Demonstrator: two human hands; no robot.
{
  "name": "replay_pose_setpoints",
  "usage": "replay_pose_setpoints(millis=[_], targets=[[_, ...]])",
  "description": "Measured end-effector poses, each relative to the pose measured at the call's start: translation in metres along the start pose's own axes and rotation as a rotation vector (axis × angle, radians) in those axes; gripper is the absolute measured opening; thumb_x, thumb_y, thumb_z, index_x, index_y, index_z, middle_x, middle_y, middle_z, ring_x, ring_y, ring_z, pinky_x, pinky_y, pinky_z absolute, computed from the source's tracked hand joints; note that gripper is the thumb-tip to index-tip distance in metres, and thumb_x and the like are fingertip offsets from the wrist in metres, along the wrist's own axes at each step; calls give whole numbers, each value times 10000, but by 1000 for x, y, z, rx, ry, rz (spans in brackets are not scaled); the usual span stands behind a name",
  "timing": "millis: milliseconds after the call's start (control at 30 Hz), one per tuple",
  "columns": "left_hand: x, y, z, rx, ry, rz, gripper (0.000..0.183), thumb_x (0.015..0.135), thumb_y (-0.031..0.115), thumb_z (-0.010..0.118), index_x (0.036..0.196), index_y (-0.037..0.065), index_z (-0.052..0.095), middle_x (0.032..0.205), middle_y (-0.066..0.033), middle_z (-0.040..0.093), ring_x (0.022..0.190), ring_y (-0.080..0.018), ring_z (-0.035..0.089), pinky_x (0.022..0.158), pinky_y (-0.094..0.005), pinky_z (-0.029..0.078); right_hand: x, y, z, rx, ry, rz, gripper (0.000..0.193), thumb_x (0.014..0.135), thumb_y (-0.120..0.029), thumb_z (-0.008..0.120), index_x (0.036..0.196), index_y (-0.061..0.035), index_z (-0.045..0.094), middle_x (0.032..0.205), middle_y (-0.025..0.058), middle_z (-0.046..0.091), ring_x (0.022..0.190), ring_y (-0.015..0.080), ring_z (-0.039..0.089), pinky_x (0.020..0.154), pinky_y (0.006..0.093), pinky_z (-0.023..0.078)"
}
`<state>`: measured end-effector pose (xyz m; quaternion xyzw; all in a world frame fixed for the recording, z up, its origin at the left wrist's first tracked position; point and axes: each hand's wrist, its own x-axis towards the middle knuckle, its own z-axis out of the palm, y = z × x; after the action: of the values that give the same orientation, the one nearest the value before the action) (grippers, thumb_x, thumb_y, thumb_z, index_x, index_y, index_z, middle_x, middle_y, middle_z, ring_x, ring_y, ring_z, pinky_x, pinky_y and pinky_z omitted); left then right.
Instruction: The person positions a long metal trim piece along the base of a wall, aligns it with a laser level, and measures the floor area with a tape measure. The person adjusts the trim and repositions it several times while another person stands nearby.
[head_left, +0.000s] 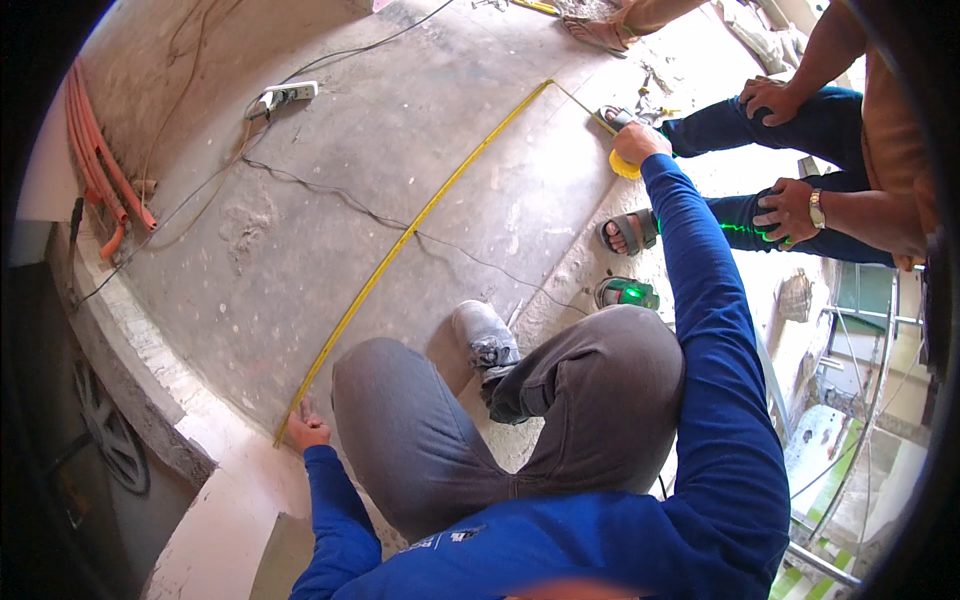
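Note:
A yellow tape measure blade (408, 232) runs diagonally across the grey concrete floor, then folds sharply at its far end and returns toward the case. My left hand (309, 428) is low at the left, closed on the blade's near end beside the raised floor edge. Stretched out to the far right, my right hand (640, 143) grips the tape's round yellow case (625, 165), which it partly covers. Between my knee and a co-worker's sandalled foot (625, 234) stands a small laser level (628, 293) glowing green; a green line crosses the co-worker's trouser leg.
The co-worker's hands (788, 212) rest on their knees at the right. Another sandalled foot (597, 34) is at the top. A white power strip (290, 92) and a dark cable (375, 214) lie on the floor. Orange pipes (105, 170) stand left; metal rails (880, 370) are at right.

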<state>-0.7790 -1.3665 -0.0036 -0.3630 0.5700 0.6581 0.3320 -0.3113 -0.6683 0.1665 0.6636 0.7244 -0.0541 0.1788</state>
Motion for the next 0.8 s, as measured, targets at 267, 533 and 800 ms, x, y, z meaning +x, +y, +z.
replay_pose_setpoints(millis=[267, 533, 800], targets=[[26, 3, -25, -35, 23, -61, 351, 950, 241, 419, 1255, 159, 573, 1365, -53, 571, 488, -38, 308, 430, -143, 301, 36, 27, 19, 144, -28, -13, 351, 877, -315, 518, 1047, -95, 731, 1126, 145, 700, 1081, 307, 664, 892, 420, 523], [38, 3, -40, -244, -23, -107, 261, 918, 227, 458, 1117, 121, 590, 1324, -65, 601, 493, -57, 328, 417, -157, 290, -3, -11, -23, -131, -20, 7, 311, 858, -311, 555, 1041, -116, 716, 1099, 117, 710, 1069, 278, 668, 852, 420, 523], [39, 4, -41, -290, -49, -56, 128, 938, 283, 515, 922, 172, 579, 634, 58, 380, 470, -70, 317, 407, -167, 267, -4, -15, -34, -45, 30, -72, 259, 842, -326, 648, 986, -123, 719, 986, 96, 721, 959, 218, 689, 802, 349, 519]])
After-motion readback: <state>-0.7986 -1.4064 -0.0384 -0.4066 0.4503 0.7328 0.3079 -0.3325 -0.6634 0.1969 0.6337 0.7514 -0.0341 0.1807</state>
